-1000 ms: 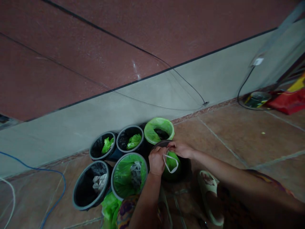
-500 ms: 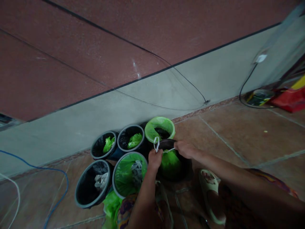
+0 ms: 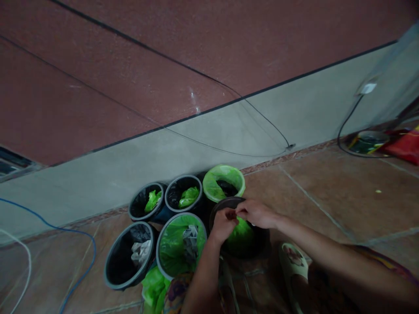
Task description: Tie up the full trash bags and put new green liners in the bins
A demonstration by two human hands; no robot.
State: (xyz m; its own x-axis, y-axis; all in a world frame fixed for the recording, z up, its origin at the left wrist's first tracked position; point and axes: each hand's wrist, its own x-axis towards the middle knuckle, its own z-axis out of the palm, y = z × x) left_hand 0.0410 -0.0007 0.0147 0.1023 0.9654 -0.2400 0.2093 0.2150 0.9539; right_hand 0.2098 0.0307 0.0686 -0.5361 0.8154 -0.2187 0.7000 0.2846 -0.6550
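Our left hand [image 3: 225, 224] and right hand [image 3: 258, 213], apart just before, now meet, pinched closed on the top of the green bag [image 3: 241, 239], apparently tying it.

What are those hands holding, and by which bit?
The left hand and right hand hold the bright green plastic bag by its gathered top; the exact pinch is hidden.
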